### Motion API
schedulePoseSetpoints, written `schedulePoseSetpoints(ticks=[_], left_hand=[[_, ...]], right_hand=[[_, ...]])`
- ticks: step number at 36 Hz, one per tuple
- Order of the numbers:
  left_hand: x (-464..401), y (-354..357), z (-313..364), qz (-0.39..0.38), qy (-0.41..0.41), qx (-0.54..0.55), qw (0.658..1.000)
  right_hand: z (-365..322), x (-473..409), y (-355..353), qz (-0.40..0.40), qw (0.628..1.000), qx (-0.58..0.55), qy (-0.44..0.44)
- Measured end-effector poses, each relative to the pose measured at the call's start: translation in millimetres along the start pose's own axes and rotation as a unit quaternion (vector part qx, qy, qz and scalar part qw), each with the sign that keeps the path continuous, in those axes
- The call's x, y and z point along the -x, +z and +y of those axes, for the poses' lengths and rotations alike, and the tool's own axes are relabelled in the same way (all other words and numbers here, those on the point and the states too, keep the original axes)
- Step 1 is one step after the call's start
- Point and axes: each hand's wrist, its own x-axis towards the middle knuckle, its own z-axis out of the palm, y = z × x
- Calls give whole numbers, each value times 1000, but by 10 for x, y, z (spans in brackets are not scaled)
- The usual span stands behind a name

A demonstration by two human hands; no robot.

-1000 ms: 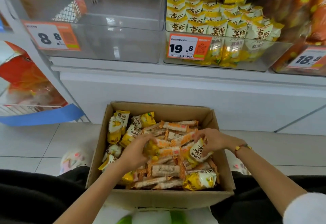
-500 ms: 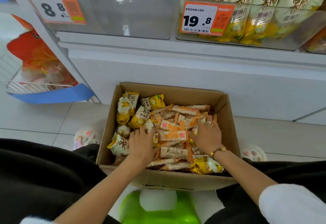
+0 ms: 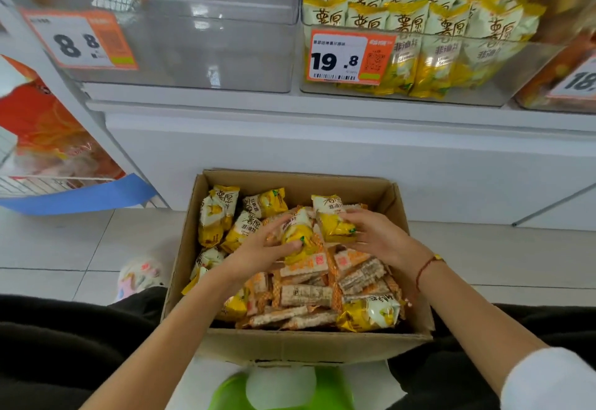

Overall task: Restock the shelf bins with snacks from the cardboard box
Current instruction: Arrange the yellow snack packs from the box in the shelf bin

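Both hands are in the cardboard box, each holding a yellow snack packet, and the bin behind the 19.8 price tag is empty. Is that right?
Not quite. The head view shows the bin behind the 19.8 price tag stocked with yellow packets. The rest holds: the left hand and right hand are in the cardboard box, each holding a yellow snack packet.

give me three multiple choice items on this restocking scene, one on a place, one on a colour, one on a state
1. Where does the cardboard box sit?
A. on the shelf
B. on the floor below the shelf bins
C. on a cart

2. What colour frames the 19.8 price tag?
A. orange
B. blue
C. green

3. What state is the bin behind the 8.8 price tag in?
A. packed with yellow packs
B. looks empty
C. covered by a lid

Answers:
1 B: the box stands on the tiles under the bins.
2 A: an orange border surrounds the white price field.
3 B: the clear bin shows no packs, while the left hand and right hand each hold a yellow snack pack over the box.
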Motion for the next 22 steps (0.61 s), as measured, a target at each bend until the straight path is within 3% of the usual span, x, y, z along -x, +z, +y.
schedulePoseSetpoints(ticks=[6, 12, 15, 22], left_hand=[[47, 52, 279, 8, 74, 44, 996], [144, 160, 612, 28, 171, 16, 985], [187, 210, 908, 31, 233, -28, 972], [302, 261, 1579, 61, 314, -32, 947]], right_hand=[[-277, 262, 26, -68, 986, -146, -45], [-575, 517, 66, -38, 988, -83, -125], [-756, 598, 42, 10, 978, -116, -176], [-1254, 1022, -20, -24, 946, -125, -299]])
